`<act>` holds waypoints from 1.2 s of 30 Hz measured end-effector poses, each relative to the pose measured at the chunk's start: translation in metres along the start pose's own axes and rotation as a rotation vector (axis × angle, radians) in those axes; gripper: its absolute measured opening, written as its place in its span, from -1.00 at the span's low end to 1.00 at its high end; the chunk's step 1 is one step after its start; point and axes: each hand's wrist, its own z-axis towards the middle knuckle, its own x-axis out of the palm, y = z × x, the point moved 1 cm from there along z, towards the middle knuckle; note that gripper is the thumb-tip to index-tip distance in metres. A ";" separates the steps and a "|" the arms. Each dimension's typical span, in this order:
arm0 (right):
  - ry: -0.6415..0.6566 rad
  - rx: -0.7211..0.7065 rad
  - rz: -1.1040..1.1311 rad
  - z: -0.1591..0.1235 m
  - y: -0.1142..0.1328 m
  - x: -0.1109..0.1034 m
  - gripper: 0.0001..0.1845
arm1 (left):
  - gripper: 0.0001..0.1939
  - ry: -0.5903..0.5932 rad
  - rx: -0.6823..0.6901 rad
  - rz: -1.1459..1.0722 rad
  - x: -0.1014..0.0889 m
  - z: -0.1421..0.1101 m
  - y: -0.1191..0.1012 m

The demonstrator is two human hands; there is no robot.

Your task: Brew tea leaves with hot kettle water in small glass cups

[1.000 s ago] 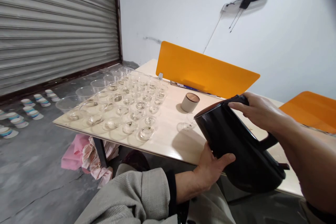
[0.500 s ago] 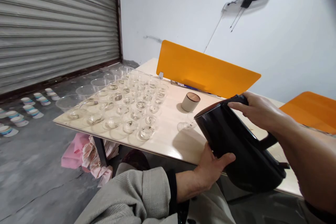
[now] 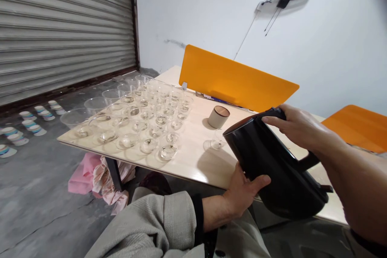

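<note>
A black electric kettle (image 3: 272, 165) is tilted over the near edge of the table, its mouth facing up and to the left. My right hand (image 3: 298, 127) grips the top of its handle, the thumb along the upper side. From below, my left hand (image 3: 242, 193) supports the kettle's body, with the thumb up and the other fingers partly hidden behind it. Just beyond the kettle's mouth stands one clear cup (image 3: 216, 144), partly hidden by the kettle. Whether liquid is flowing cannot be made out. Behind that cup is a beige canister with a wooden-brown top (image 3: 218, 117).
Rows of clear plastic cups (image 3: 148, 145) with small dark bits at the bottom cover the left of the table (image 3: 193, 165). An orange divider (image 3: 236, 76) stands at the back. Paper cups (image 3: 36, 128) and pink cloth (image 3: 83, 173) are on the floor.
The view has shifted very slightly. Both hands keep the same hold on the kettle, and its tilt looks almost unchanged.
</note>
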 end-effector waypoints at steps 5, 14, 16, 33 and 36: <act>-0.014 0.011 -0.025 -0.002 0.002 -0.002 -0.52 | -0.26 0.007 0.013 -0.005 0.000 0.000 0.000; 0.012 -0.009 -0.014 -0.004 0.007 -0.004 -0.57 | -0.23 -0.012 -0.001 0.017 0.001 -0.003 -0.001; 0.009 -0.014 -0.017 -0.004 0.007 -0.005 -0.56 | -0.23 -0.001 -0.002 -0.005 0.002 -0.003 -0.001; -0.014 0.003 0.038 -0.007 -0.007 -0.002 -0.55 | -0.23 -0.004 -0.009 0.041 0.002 -0.002 0.002; -0.073 0.046 0.055 -0.017 -0.015 -0.006 -0.53 | -0.19 -0.019 -0.035 0.037 0.004 -0.001 -0.002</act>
